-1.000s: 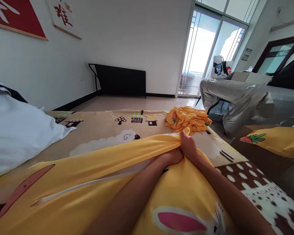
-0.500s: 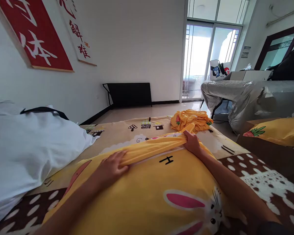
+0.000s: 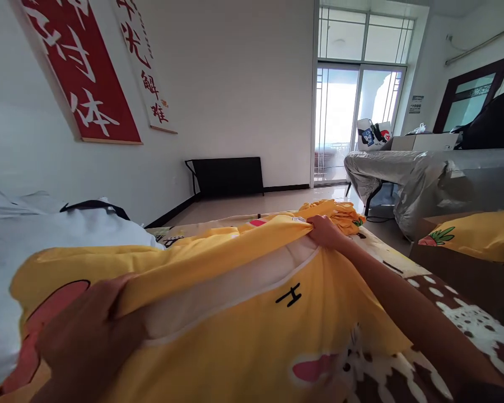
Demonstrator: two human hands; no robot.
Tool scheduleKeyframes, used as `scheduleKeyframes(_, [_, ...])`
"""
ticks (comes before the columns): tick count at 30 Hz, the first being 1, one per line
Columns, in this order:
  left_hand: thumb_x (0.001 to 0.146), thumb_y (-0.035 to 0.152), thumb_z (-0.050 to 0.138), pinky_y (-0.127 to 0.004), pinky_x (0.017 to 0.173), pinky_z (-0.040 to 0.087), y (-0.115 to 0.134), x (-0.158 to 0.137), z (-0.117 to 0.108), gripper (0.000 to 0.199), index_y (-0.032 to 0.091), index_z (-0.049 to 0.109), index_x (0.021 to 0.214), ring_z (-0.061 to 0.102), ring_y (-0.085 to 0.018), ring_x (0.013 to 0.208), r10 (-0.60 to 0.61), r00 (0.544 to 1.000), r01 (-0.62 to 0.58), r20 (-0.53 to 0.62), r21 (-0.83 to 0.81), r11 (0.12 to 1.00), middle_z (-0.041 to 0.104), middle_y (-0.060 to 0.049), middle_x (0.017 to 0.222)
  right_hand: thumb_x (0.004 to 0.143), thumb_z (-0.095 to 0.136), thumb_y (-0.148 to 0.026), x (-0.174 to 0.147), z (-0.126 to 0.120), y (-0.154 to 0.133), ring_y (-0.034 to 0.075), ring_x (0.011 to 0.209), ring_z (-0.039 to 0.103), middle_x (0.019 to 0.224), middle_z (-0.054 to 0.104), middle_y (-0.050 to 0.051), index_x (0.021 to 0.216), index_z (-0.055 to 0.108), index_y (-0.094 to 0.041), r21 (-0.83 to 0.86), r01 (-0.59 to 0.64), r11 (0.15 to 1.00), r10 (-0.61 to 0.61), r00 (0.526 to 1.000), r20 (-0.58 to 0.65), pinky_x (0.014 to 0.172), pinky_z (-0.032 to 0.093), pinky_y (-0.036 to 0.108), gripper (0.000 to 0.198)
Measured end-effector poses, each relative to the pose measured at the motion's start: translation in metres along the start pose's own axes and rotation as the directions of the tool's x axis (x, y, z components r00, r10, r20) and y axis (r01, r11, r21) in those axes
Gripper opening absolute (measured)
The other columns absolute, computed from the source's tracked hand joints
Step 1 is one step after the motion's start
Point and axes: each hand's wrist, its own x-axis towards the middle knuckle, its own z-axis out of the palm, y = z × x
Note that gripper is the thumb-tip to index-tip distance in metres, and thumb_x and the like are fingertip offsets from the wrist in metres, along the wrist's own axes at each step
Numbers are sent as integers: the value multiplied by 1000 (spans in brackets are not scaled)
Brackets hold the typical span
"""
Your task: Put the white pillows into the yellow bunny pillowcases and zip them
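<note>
A yellow pillowcase (image 3: 235, 369) with rabbit and carrot prints lies in front of me, its long opening facing up. White filling (image 3: 218, 291) shows through the gap between its two edges. My left hand (image 3: 88, 330), near and low on the left, is closed on the far edge of the opening; its fingertips are partly hidden. At the opening's right end, my right hand (image 3: 325, 231) pinches the cloth. Beyond that hand sits a crumpled yellow cloth (image 3: 346, 212) with carrot prints.
A patterned brown and beige blanket (image 3: 466, 313) lies underneath. White fabric with a black strap (image 3: 96, 207) is at left. On the right stand a cardboard box (image 3: 457, 285) with yellow cloth and a plastic-covered table (image 3: 420, 168). A black folded panel (image 3: 229, 176) leans at the wall.
The pillowcase's opening has been pulled wider and its left end raised, exposing the white filling. My left hand has moved left and closer to me. My right hand stays at the right end.
</note>
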Motion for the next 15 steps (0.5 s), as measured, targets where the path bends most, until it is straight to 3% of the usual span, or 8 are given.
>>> scheduleKeyframes(2, [67, 36, 51, -30, 68, 48, 1, -9, -1, 33, 25, 60, 97, 60, -21, 82, 81, 996, -81, 31, 10, 997, 66, 0, 82, 77, 46, -18, 0, 6, -1, 17, 82, 61, 89, 69, 5, 86, 64, -19, -13, 2, 1000, -1, 1000, 12, 62, 32, 23, 21])
scheduleKeyframes(5, [74, 33, 42, -35, 76, 46, -7, -25, 17, 27, 26, 63, 89, 59, -24, 81, 240, 971, -239, 1, 50, 970, 66, -4, 75, 80, 45, -17, -10, 25, -3, 20, 89, 62, 95, 69, 9, 94, 64, -18, -53, -14, 999, 15, 1000, 17, 66, 33, 25, 24])
scheduleKeyframes(8, [78, 28, 37, -38, 88, 43, -23, -35, 36, 25, 29, 62, 76, 61, -22, 79, 330, 936, -329, 119, -29, 944, 68, 0, 75, 79, 47, -14, -19, 41, -6, 22, 92, 61, 97, 68, 10, 93, 64, -16, -84, -10, 996, 14, 999, 42, 70, 34, 26, 22])
scheduleKeyframes(9, [79, 27, 37, -38, 90, 43, -27, -37, 40, 25, 29, 61, 74, 62, -20, 81, 316, 936, -309, 154, -69, 949, 68, 2, 77, 77, 48, -12, -20, 43, -8, 22, 91, 62, 95, 69, 11, 90, 65, -16, -90, -11, 996, 15, 999, 51, 70, 35, 26, 21])
scheduleKeyframes(11, [82, 28, 37, -35, 85, 45, -31, -36, 43, 23, 29, 57, 72, 62, -19, 83, 170, 976, -153, 136, -130, 980, 68, 5, 79, 75, 47, -9, -17, 37, -14, 21, 89, 62, 91, 69, 11, 86, 65, -15, -99, -28, 995, 32, 998, 46, 69, 35, 25, 22])
scheduleKeyframes(13, [85, 33, 34, -30, 68, 46, -29, -34, 43, 26, 26, 49, 65, 59, -19, 75, -71, 996, 79, 55, -150, 985, 63, 4, 70, 77, 43, -9, -11, 18, -24, 20, 89, 62, 92, 69, 10, 87, 64, -15, -103, -52, 993, 53, 999, 5, 68, 36, 25, 24])
scheduleKeyframes(15, [87, 34, 28, -26, 55, 39, -23, -31, 45, 32, 23, 40, 59, 52, -17, 61, -182, 983, 182, 10, -109, 977, 52, 3, 56, 79, 40, -11, -7, -10, -37, 20, 91, 61, 95, 68, 9, 91, 63, -16, -106, -58, 993, 52, 997, -58, 69, 37, 25, 27])
